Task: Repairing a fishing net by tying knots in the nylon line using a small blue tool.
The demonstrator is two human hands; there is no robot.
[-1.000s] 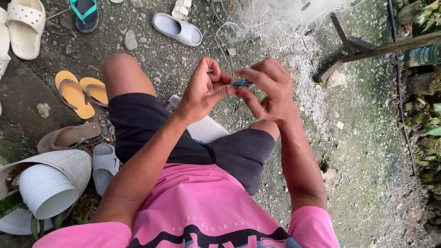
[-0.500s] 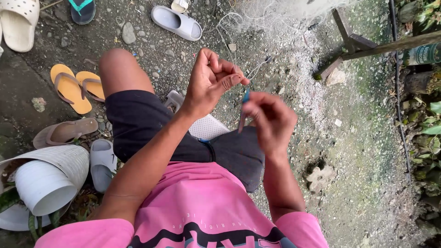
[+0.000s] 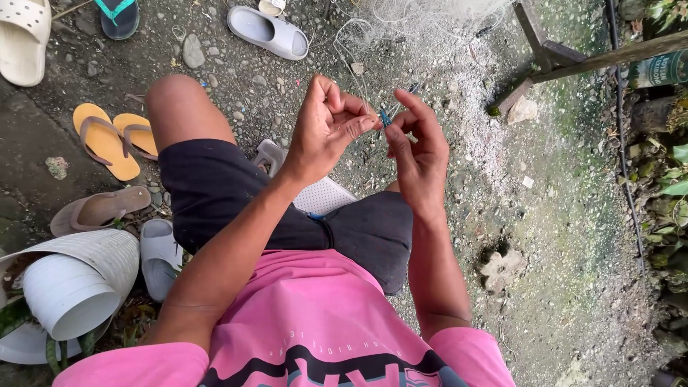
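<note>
Seated person, head view looking down over knees onto gravelly ground. Left hand (image 3: 326, 129), centre of frame, is curled nearly closed, thumb and forefinger pinched on fine pale net twine (image 3: 358, 68) that runs up to the heap of fishing net (image 3: 437, 18) at top centre. Right hand (image 3: 419, 147), just right of it, is partly closed, fingertips (image 3: 393, 123) gripping a small blue netting needle (image 3: 385, 117); only a short tip shows between the two hands, which nearly touch. Judgement: the step in hand looks like knotting or mending a mesh. To do it well, keep the twine taut in the left pinch, hold the mesh loop open so the needle passes cleanly, and draw the knot down snug against the pinching fingers rather than letting it slip. The loose strands looping above the hands could snag. Twine appearance: thin, translucent white, hard to trace against the gravel; net mass is a wispy, pale tangle. Needle: slim, blue, mostly hidden by the fingers. Surroundings: yellow sandals (image 3: 107, 140) at left, grey slipper (image 3: 266, 32) at top, white pots (image 3: 68, 294) at lower left.
</note>
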